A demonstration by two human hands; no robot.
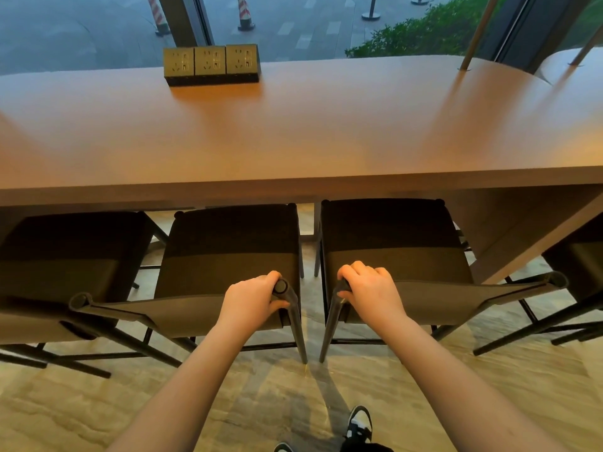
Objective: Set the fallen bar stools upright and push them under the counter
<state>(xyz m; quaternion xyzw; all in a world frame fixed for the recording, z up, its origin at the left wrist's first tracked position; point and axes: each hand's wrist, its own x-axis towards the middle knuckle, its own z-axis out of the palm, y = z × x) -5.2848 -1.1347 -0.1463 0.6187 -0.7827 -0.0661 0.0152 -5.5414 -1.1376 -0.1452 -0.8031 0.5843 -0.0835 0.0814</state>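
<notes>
Both stools upright at the worktop, left hand fingers wrapped round the left stool backrest post, right hand gripping the right stool.

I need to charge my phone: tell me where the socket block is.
In the head view the socket block sits on the far left part of the counter, near the window, beyond the left-hand stool.

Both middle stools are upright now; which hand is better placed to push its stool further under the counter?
Neither clearly. The left hand grips the left stool by its back post; the right hand grips the right stool likewise. Both front edges sit under the counter, so pushing together looks sensible.
</notes>
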